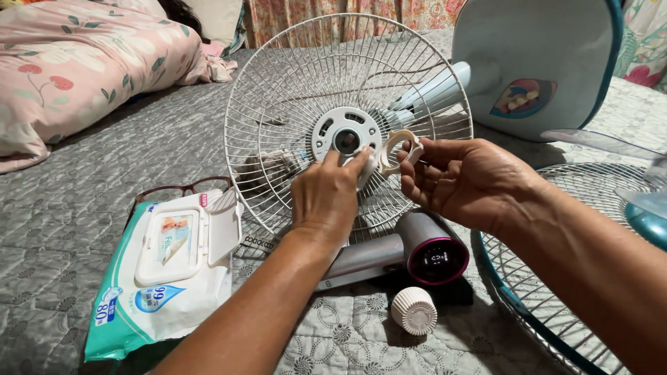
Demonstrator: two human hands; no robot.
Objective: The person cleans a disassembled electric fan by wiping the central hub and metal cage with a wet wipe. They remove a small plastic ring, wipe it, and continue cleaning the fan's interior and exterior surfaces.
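Note:
A white wire fan guard (292,76) stands upright on a grey quilted bed, with a round white hub plate (326,128) at its centre. My left hand (326,198) grips the lower right of that hub, fingers pinched on its rim. My right hand (462,180) holds a cream plastic ring nut (399,149) by its edge, just right of the hub and touching or nearly touching the guard. The fan's pale blue stem (434,90) shows through the wires behind.
A grey hair dryer (417,253) lies below the guard, a ribbed white cap (414,310) near it. A wet-wipe pack (163,274) with open lid and glasses (177,189) lie left. The fan base (535,66) and a second guard (556,298) sit right; a pillow (76,69) far left.

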